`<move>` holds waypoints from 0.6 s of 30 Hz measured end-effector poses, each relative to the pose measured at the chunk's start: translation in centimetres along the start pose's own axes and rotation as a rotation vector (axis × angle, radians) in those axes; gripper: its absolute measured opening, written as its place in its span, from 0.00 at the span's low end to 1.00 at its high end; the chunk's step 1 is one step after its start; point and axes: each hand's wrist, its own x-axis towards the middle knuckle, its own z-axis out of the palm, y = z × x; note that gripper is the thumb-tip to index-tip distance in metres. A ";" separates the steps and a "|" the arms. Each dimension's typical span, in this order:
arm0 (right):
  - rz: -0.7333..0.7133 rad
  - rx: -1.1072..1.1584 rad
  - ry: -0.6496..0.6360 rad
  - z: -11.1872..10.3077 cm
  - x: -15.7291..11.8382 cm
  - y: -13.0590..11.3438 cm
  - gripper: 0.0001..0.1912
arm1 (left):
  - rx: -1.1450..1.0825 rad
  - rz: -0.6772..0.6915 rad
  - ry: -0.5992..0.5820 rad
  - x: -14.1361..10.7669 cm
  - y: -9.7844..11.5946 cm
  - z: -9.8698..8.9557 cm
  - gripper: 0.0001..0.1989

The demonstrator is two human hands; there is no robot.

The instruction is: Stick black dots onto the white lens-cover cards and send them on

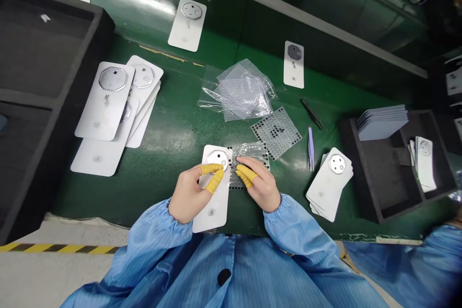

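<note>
A white phone-shaped panel (212, 216) with a silver octagonal ring lies before me on the green table. My left hand (197, 190) is over its upper part, with yellow-covered fingertips pinched together near the ring; whatever they hold is too small to make out. Just to the right, a clear sheet with black dots (249, 151) lies beside the panel. My right hand (258, 183) rests over that sheet, its yellow-covered fingertips close together and the index finger extended. A second dotted sheet (290, 130) overlaps the first at the upper right.
Clear plastic bags (245, 91) lie beyond the sheets. Black tweezers (312, 114) and purple tweezers (311, 149) are to the right. White panels are stacked at left (104, 106) and right (330, 183). Black trays stand at far left (104, 24) and right (368, 192). A blue sleeve (415, 269) shows lower right.
</note>
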 end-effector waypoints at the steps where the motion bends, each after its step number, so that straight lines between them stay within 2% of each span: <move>1: 0.008 0.017 0.015 0.1 0.0 -0.1 0.18 | 0.011 0.004 -0.005 0.0 0.2 0.1 0.15; 8: -0.026 0.120 0.005 -0.5 1.6 -2.3 0.21 | -0.044 0.147 -0.075 -0.4 1.1 1.0 0.11; 13: -0.030 0.150 -0.007 -1.3 2.2 -2.9 0.20 | -0.120 0.115 -0.093 -0.7 1.2 0.8 0.09; 18: -0.017 0.186 -0.080 -1.6 2.5 -2.4 0.17 | -0.106 0.123 -0.157 -0.6 0.8 0.7 0.11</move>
